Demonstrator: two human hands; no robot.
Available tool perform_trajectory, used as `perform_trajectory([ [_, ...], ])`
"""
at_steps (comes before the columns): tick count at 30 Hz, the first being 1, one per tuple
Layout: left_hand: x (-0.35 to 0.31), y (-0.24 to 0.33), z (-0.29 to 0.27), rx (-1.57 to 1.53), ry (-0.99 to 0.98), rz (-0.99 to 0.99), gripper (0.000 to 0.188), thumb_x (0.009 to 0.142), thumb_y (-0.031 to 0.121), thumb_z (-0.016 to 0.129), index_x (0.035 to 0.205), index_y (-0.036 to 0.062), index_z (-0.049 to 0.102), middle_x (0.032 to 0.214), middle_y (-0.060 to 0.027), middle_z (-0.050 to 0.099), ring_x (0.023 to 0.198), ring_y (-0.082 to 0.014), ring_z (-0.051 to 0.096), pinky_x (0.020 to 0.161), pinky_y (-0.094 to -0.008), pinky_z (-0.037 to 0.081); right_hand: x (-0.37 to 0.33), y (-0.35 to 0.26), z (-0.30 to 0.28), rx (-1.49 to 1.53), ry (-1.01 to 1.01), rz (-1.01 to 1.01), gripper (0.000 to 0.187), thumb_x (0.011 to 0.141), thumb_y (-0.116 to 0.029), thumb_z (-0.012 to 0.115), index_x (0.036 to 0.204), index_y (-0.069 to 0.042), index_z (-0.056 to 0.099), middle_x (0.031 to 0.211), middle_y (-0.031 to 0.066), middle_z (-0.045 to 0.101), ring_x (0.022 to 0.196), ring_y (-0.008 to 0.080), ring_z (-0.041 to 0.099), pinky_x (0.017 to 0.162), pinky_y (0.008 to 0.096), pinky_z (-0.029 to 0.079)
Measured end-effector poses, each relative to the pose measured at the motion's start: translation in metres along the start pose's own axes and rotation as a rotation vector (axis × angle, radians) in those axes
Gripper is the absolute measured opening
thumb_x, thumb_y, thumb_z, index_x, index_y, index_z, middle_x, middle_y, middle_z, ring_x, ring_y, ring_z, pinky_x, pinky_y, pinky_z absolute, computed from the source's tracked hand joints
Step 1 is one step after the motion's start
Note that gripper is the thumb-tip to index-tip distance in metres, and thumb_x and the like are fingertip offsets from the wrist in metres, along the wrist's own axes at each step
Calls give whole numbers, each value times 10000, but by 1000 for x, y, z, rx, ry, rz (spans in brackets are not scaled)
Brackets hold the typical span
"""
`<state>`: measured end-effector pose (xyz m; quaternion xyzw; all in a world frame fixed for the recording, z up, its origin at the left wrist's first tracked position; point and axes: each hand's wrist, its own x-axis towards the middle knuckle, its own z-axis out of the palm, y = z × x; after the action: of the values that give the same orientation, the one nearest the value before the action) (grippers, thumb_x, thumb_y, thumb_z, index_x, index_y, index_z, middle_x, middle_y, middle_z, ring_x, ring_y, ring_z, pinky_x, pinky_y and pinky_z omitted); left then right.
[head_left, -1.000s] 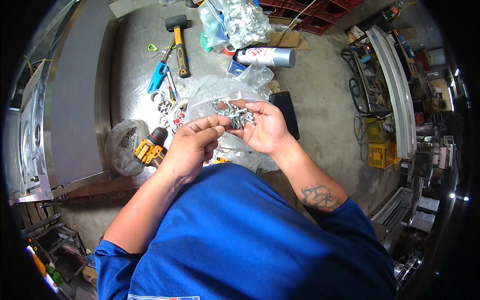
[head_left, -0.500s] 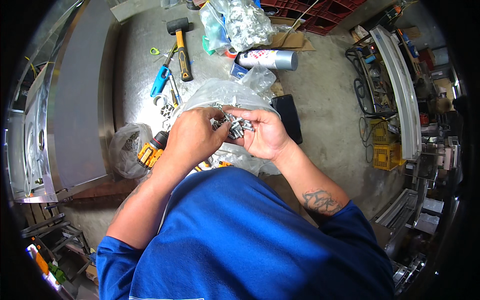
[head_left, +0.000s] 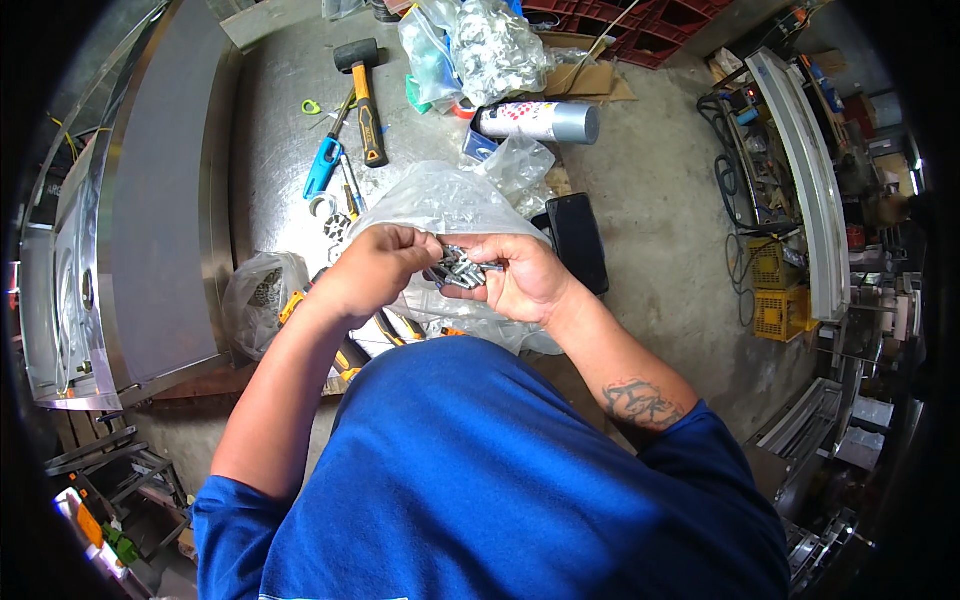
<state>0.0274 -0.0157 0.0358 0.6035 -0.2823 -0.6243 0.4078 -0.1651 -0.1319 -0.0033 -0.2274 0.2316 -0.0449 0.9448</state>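
A heap of small silvery metal fasteners [head_left: 463, 268], short and cylindrical, lies in my right hand [head_left: 530, 280], its fingers curled around them. At the heap's left edge is my left hand [head_left: 375, 270], its thumb and fingertips pinched together; whatever they hold, if anything, is too small to make out. Both hands are over a clear plastic bag [head_left: 430, 200] that spreads on the metal worktable [head_left: 285, 130]. Next to my left wrist, a yellow-and-black power tool [head_left: 292, 304] is mostly hidden.
Beyond the bag lie a rubber mallet [head_left: 368, 105], a blue lighter-like tool [head_left: 322, 168] and a spray can [head_left: 540, 121]. A black phone [head_left: 577, 243] is right of my right hand. Another plastic bag of metal parts [head_left: 262, 295] sits at left, beside a large steel panel [head_left: 165, 200].
My left hand has shifted left, its fingers drawn back from over the fasteners to their left edge. My right hand has dropped slightly, still cupping the heap.
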Motion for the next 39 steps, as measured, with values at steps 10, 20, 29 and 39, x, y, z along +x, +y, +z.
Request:
perform_trajectory([
  [10, -4, -4, 2, -711, -90, -67, 190, 923, 243, 567, 843, 77, 523, 786, -3, 488, 553, -69, 309, 454, -230, 216, -1, 2, -2, -11, 54, -7, 466, 931, -118, 510, 1357, 69, 536, 1260, 180, 652, 1143, 254, 649, 1027, 486, 515],
  [20, 4, 1, 23, 687, 286, 194, 241, 856, 235, 734, 924, 5, 754, 695, -117, 676, 617, -202, 636, 610, -344, 510, 2, 3, -6, -10, 33, -40, 444, 961, -183, 490, 1339, 38, 565, 1224, 151, 673, 1108, 245, 667, 987, 461, 536],
  [29, 8, 7, 27, 793, 281, 169, 220, 811, 208, 689, 915, 28, 762, 642, -107, 633, 552, -184, 579, 570, -338, 490, 4, 5, 0, 24, 55, -42, 359, 970, -168, 524, 1262, 16, 626, 1173, 133, 675, 1058, 234, 669, 931, 446, 562],
  [39, -50, -3, 23, -1266, -292, 153, 587, 855, 206, 457, 1333, -125, 533, 1425, -347, 492, 1343, -474, 489, 1154, -522, 402, 12, 4, 10, -162, 327, -143, 342, 925, -67, 572, 1255, 13, 610, 1127, 117, 676, 981, 218, 664, 898, 343, 545],
])
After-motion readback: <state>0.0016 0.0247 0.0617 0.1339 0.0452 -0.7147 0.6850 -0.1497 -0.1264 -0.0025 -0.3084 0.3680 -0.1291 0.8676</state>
